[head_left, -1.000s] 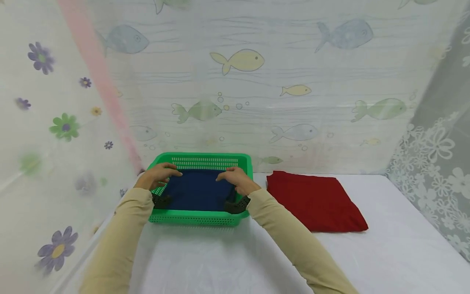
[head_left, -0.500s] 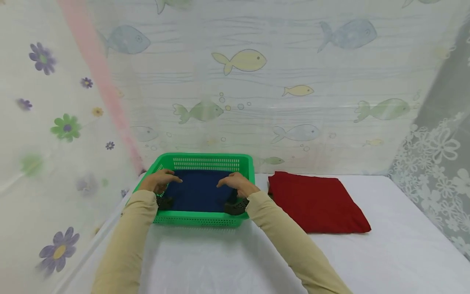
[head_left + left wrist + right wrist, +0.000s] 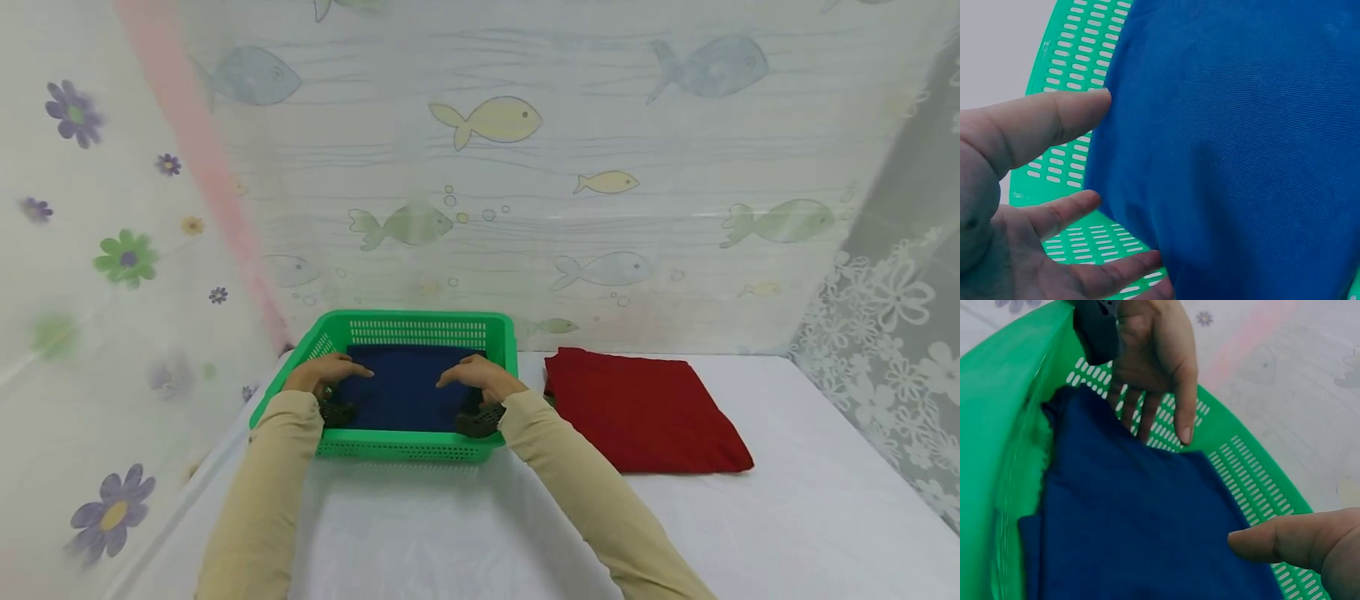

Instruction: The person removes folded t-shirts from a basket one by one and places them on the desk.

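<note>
A folded dark blue cloth (image 3: 408,387) lies flat inside a green slotted plastic basket (image 3: 412,447). My left hand (image 3: 321,373) is at the cloth's left edge. In the left wrist view its fingers spread out straight, and the thumb (image 3: 1054,122) and fingertips touch or nearly touch the blue fabric. Across the basket my right hand (image 3: 483,377) is at the right edge, its thumb (image 3: 1272,537) stretched over the fabric's border in the right wrist view. The right hand's other fingers are mostly hidden. Neither hand visibly pinches the cloth.
A folded red cloth (image 3: 648,412) lies on the white-covered table (image 3: 405,533) right of the basket. Behind hangs a curtain (image 3: 495,250) printed with fish, close to the basket's back rim. A flowered curtain (image 3: 97,350) borders the left side. Dark bands (image 3: 480,421) sit at both wrists.
Both hands have dropped slightly lower and closer to the person, staying at the blue cloth's two sides. Cloth and basket look nearly unmoved; the head view shifts a little.
</note>
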